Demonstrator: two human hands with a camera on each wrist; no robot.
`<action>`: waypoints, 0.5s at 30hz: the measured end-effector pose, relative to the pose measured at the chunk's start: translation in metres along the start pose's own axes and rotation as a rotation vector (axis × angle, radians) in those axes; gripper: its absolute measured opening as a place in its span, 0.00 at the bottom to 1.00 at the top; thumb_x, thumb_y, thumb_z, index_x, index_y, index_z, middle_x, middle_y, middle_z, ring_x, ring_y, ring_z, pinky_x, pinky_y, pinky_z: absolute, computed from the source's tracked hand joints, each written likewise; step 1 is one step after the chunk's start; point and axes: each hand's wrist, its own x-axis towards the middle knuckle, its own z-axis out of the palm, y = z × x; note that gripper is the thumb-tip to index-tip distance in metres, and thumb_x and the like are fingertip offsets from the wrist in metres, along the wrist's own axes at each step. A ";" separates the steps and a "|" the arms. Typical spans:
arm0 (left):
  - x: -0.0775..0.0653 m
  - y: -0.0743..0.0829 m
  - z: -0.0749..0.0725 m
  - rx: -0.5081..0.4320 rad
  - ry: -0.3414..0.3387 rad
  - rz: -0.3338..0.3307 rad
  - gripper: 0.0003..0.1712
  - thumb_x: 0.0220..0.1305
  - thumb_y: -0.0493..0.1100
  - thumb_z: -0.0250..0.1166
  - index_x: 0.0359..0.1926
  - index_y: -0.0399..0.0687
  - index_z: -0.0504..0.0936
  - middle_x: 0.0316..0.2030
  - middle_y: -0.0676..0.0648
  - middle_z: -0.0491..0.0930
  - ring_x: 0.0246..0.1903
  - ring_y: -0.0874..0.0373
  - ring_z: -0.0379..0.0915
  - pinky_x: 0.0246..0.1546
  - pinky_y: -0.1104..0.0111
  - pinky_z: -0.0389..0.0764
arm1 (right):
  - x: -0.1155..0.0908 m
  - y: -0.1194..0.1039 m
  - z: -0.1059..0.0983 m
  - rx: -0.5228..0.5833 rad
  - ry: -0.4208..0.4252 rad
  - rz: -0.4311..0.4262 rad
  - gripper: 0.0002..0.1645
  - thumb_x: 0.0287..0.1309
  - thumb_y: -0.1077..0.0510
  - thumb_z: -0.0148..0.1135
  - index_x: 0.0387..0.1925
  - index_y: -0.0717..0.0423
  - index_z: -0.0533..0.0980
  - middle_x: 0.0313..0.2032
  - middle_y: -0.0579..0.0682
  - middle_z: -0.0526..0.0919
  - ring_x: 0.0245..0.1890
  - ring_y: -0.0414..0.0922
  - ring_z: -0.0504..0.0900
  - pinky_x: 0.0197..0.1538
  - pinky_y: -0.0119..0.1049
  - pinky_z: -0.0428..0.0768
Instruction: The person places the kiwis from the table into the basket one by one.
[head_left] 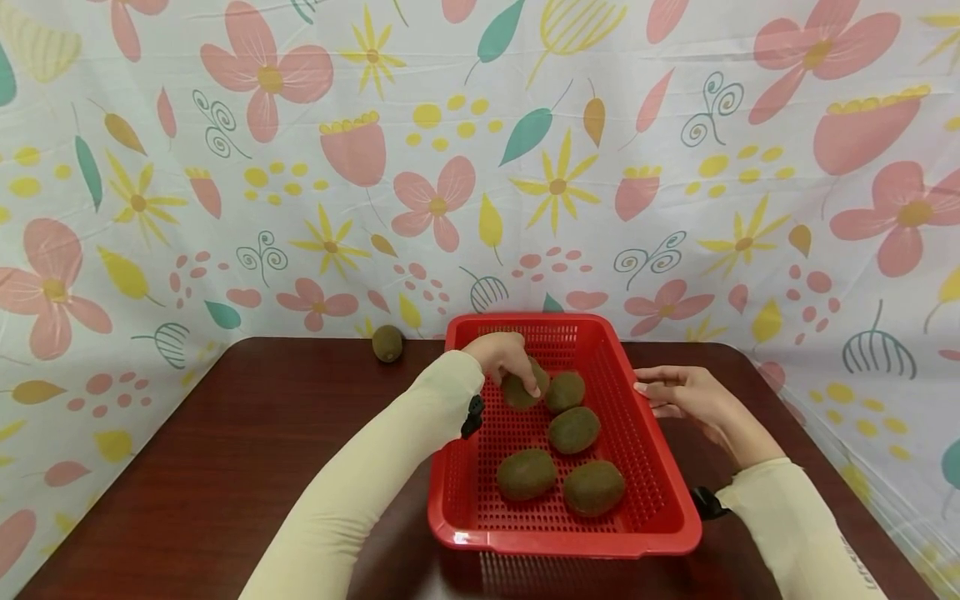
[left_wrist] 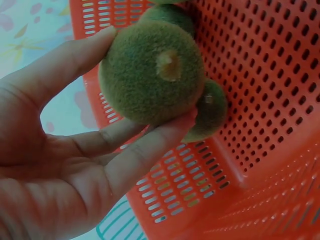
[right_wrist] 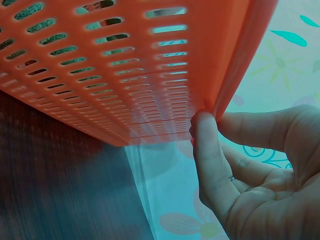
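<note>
My left hand (head_left: 504,357) reaches over the far left part of a red plastic basket (head_left: 562,544) and grips a brown, fuzzy kiwi (left_wrist: 150,75) between thumb and fingers. In the left wrist view, the stem end of that kiwi faces the camera. Several more kiwis (head_left: 574,430) lie on the basket floor, two of them side by side near its front. At the basket's right side, my right hand (head_left: 701,404) pinches the rim (right_wrist: 240,55), with thumb and fingertips right at its edge.
One kiwi (head_left: 387,343) lies outside the basket, by the back edge of the dark wooden table (head_left: 225,450). Directly behind the table hangs a white floral cloth (head_left: 465,125), which also runs along both sides.
</note>
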 end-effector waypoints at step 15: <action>0.008 -0.005 0.018 0.078 -0.046 -0.068 0.51 0.55 0.40 0.72 0.74 0.42 0.53 0.70 0.43 0.58 0.59 0.45 0.69 0.49 0.57 0.79 | 0.001 -0.001 0.001 -0.001 0.011 0.006 0.38 0.63 0.52 0.62 0.65 0.72 0.63 0.41 0.51 0.85 0.37 0.45 0.84 0.44 0.41 0.83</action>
